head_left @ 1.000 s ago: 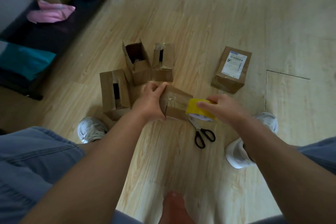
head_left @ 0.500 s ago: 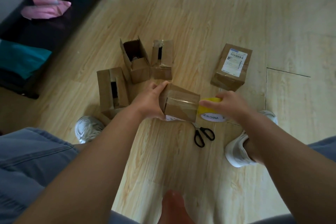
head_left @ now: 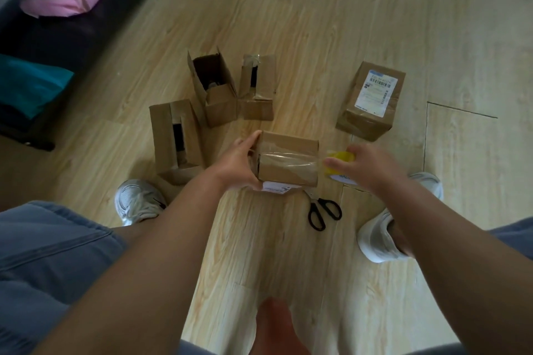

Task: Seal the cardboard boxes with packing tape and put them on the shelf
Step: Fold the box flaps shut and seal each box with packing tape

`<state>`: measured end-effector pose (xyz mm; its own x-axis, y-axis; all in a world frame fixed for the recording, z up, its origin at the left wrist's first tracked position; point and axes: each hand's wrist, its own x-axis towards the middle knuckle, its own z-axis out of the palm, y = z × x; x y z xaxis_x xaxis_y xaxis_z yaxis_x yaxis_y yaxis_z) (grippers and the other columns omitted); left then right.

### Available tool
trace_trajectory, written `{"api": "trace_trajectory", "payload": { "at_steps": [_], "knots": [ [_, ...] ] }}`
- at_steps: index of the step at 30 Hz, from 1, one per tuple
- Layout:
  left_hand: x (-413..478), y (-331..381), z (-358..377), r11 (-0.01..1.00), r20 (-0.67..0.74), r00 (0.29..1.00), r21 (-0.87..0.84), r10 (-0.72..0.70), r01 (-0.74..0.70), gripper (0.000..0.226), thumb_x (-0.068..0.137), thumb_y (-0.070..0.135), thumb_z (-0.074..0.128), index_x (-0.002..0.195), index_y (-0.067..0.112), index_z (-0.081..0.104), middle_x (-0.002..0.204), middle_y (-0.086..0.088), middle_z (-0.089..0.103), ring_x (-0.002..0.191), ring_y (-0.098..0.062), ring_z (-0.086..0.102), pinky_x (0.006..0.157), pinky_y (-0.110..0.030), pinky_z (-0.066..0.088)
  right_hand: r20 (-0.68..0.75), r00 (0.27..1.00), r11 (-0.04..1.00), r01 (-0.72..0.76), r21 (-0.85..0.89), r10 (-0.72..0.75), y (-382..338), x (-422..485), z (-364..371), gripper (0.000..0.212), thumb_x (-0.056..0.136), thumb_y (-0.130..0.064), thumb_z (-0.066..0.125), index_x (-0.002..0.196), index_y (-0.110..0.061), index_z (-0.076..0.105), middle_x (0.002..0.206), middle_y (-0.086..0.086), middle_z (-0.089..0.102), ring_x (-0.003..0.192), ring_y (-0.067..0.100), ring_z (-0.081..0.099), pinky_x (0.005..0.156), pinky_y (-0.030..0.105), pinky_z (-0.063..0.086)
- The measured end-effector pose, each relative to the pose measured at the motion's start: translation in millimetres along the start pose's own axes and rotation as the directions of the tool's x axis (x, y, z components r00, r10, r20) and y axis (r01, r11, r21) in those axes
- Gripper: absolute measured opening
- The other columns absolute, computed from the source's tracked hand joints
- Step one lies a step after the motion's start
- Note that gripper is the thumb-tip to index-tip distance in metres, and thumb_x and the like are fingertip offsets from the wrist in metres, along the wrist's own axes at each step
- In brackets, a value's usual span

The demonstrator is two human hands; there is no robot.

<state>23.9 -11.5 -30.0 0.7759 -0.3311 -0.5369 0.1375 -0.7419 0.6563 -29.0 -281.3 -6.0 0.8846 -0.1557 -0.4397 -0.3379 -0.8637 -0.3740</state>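
A small cardboard box [head_left: 288, 158] lies on the wooden floor between my feet, with a strip of clear tape stretched across its top. My left hand [head_left: 236, 164] grips the box's left end. My right hand [head_left: 366, 167] holds a yellow roll of packing tape [head_left: 340, 163] just off the box's right end, the tape running from roll to box. Three open boxes stand behind: one at left [head_left: 176, 141], one with flaps up [head_left: 215, 89], one partly taped [head_left: 258, 86]. A sealed box with a shipping label [head_left: 372, 101] lies to the right.
Black scissors [head_left: 323, 212] lie on the floor just in front of the box. A low dark shelf [head_left: 57, 37] along the left holds pink and teal mailer bags and a box. My white shoes flank the work spot.
My right hand has pulled the tape roll rightward across the box, laying tape over its top. The box has turned so its long side faces me. My left hand stays on its left end.
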Motion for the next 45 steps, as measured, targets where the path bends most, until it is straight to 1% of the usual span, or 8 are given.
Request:
{"api": "trace_trajectory", "payload": {
  "at_steps": [4, 16, 19, 22, 27, 32, 40, 45],
  "knots": [
    [4.0, -7.3, -1.8, 0.997, 0.016, 0.999, -0.063, -0.045, 0.046, 0.13, 0.063, 0.001, 0.09, 0.158, 0.036, 0.008, 0.153, 0.005, 0.031, 0.138, -0.017, 0.038, 0.097, -0.024, 0.041, 0.03, 1.0, 1.0, -0.003, -0.015, 0.004, -3.9, 10.2, 4.0, 0.048, 0.087, -0.066, 0.06, 0.085, -0.019, 0.06, 0.077, 0.002, 0.06, 0.068, 0.015, 0.056, 0.06, 0.029, 0.042],
    [-0.8, -33.7, -0.8, 0.976, -0.025, 0.986, -0.154, -0.162, 0.156, 0.136, 0.067, 0.004, 0.087, 0.155, 0.044, -0.008, 0.153, 0.003, 0.036, 0.136, -0.021, 0.042, 0.11, -0.039, 0.041, 0.108, 0.994, 0.999, -0.032, -0.014, 0.034, -48.9, 30.9, 19.3, 0.054, 0.089, -0.063, 0.059, 0.103, -0.011, 0.062, 0.086, 0.003, 0.062, 0.078, 0.018, 0.06, 0.067, 0.034, 0.049],
    [-11.3, -15.3, 15.7, 0.995, -0.205, 0.977, 0.067, -0.066, 0.081, 0.132, 0.074, 0.01, 0.08, 0.151, 0.044, -0.021, 0.164, 0.013, -0.011, 0.151, -0.019, 0.009, 0.113, -0.035, 0.031, 0.103, 0.993, 0.999, -0.051, -0.006, 0.051, -48.5, 29.7, 19.8, 0.054, 0.088, -0.064, 0.06, 0.098, -0.011, 0.063, 0.082, 0.004, 0.062, 0.074, 0.018, 0.06, 0.062, 0.032, 0.047],
    [-21.0, 8.6, 35.4, 0.903, -0.281, 0.936, 0.422, 0.213, -0.079, 0.118, 0.081, 0.023, 0.067, 0.153, 0.03, -0.027, 0.158, 0.006, -0.037, 0.148, -0.015, -0.029, 0.123, -0.036, -0.006, 0.083, 0.995, 0.998, -0.058, 0.012, 0.057, -50.8, 25.6, 19.8, 0.06, 0.089, -0.063, 0.06, 0.11, -0.006, 0.064, 0.096, 0.01, 0.066, 0.087, 0.023, 0.065, 0.073, 0.038, 0.053],
    [-10.6, 6.5, 51.8, 0.766, -0.091, 0.971, 0.632, 0.222, -0.116, 0.093, 0.096, 0.066, 0.033, 0.153, 0.021, -0.026, 0.158, 0.0, -0.037, 0.143, -0.015, -0.038, 0.118, -0.04, -0.023, 0.077, 0.995, 0.998, -0.066, 0.018, 0.064, -50.5, 21.5, 21.0, 0.068, 0.088, -0.065, 0.06, 0.118, -0.004, 0.062, 0.103, 0.011, 0.068, 0.093, 0.025, 0.066, 0.083, 0.043, 0.055],
    [-8.3, 5.5, 49.7, 0.796, -0.076, 0.97, 0.588, 0.23, -0.142, 0.07, 0.102, 0.057, 0.011, 0.154, 0.023, -0.022, 0.159, 0.004, -0.034, 0.142, -0.009, -0.038, 0.113, -0.032, -0.03, 0.096, 0.991, 0.992, -0.098, 0.073, 0.091, -46.8, 19.7, 27.7, 0.072, 0.089, -0.065, 0.059, 0.13, -0.006, 0.058, 0.098, 0.008, 0.064, 0.092, 0.023, 0.064, 0.077, 0.038, 0.054],
    [-3.2, 23.8, 29.2, 0.768, 0.013, 0.985, 0.624, 0.173, -0.143, 0.098, 0.094, 0.067, 0.04, 0.157, 0.018, -0.017, 0.163, -0.002, -0.026, 0.148, -0.018, -0.028, 0.121, -0.041, -0.016, 0.161, 0.981, 0.994, -0.105, -0.035, 0.109, -51.4, 29.2, 23.3, 0.078, 0.089, -0.072, 0.05, 0.135, -0.009, 0.054, 0.092, 0.001, 0.061, 0.079, 0.017, 0.06, 0.066, 0.032, 0.05],
    [-2.1, 46.4, 36.6, 0.603, -0.005, 0.987, 0.792, 0.162, -0.095, 0.112, 0.085, 0.037, 0.069, 0.156, 0.012, -0.014, 0.165, -0.009, -0.011, 0.152, -0.028, -0.012, 0.123, -0.043, -0.001, 0.199, 0.977, 0.996, -0.066, -0.058, 0.077, -57.8, 20.5, 30.5, 0.068, 0.092, -0.067, 0.052, 0.124, -0.007, 0.059, 0.1, 0.007, 0.066, 0.084, 0.021, 0.061, 0.076, 0.035, 0.051]
  ]
}}
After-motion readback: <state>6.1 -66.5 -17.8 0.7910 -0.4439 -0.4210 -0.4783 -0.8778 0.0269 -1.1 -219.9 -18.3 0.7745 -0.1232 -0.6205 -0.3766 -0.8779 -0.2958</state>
